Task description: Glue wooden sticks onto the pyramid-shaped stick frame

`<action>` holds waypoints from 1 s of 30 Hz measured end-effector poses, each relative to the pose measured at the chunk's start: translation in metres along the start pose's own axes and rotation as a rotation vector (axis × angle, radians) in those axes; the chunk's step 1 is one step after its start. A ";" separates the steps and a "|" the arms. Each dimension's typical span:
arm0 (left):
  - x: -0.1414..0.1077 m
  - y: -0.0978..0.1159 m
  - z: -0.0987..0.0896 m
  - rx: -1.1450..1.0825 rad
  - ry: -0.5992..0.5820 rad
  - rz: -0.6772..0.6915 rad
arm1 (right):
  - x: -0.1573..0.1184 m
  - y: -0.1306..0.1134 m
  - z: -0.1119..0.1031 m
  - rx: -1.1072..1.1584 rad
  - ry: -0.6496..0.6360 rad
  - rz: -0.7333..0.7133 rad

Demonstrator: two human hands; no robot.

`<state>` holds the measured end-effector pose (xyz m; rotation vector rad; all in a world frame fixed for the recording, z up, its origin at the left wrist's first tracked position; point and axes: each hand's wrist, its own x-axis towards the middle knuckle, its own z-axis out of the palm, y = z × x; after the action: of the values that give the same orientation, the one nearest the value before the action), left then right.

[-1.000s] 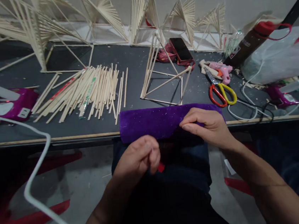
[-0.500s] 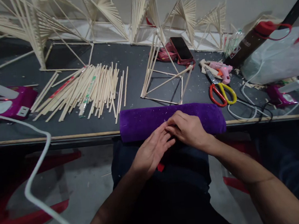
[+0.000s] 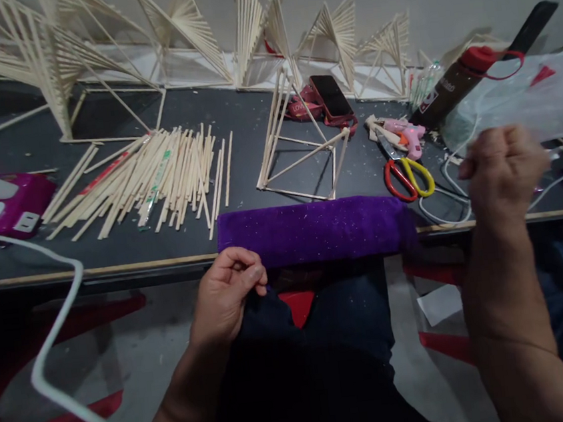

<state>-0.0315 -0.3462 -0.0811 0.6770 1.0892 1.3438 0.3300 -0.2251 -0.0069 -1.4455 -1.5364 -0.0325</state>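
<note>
My left hand [image 3: 230, 289] is over my lap at the front edge of the purple cloth [image 3: 314, 233], fingers curled and thumb against them; nothing shows in it. My right hand [image 3: 506, 170] is a fist raised over the right side of the table, slightly blurred; whatever it may hold is hidden. Behind the cloth stands a small frame of thin wooden sticks [image 3: 300, 192], with several sticks rising at its left corner. A heap of loose wooden sticks [image 3: 157, 177] lies to its left.
Red-and-yellow-handled scissors [image 3: 413, 178] lie beside a pink glue gun [image 3: 409, 136]. Nearby are a phone [image 3: 331, 98], a dark bottle [image 3: 450, 89] and a plastic bag [image 3: 556, 101]. White cables trail on both sides. Finished stick models [image 3: 187, 36] line the back; a purple power strip [image 3: 24, 204] sits left.
My hands have parted from over the cloth. The right one has swung far right and up as a fist; the left has drawn back leftward, its fingers now curled. The view has shifted slightly.
</note>
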 end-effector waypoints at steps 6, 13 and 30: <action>0.002 -0.006 0.031 -0.278 -0.071 -0.223 | -0.050 -0.061 0.022 0.296 -0.372 -0.002; 0.002 -0.011 0.047 -0.443 -0.084 -0.292 | -0.103 -0.097 0.069 0.398 -0.630 -0.402; 0.001 -0.018 0.048 -0.530 -0.163 -0.387 | -0.076 -0.064 0.075 0.264 -0.456 -0.172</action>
<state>0.0188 -0.3392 -0.0785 0.1653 0.6468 1.1452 0.2207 -0.2547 -0.0576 -1.1547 -1.9475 0.4079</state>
